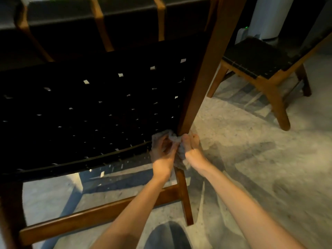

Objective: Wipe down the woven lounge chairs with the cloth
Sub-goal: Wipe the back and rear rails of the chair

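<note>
A woven lounge chair (pixel 93 108) with black webbing and a brown wooden frame fills the left of the head view, seen from behind. A grey cloth (pixel 177 141) is wrapped round its right rear post (pixel 203 83) where the post meets the bottom corner of the webbing. My left hand (pixel 164 153) grips the cloth from the left. My right hand (pixel 193 150) grips it from the right, fingers curled round the post. Part of the cloth is hidden between my hands.
A second woven lounge chair (pixel 260 60) stands at the upper right on the pale concrete floor (pixel 251 168). A wooden crossbar (pixel 100 214) runs low between the near chair's legs. A white column (pixel 267 17) rises behind. My knee (pixel 168 236) shows at the bottom.
</note>
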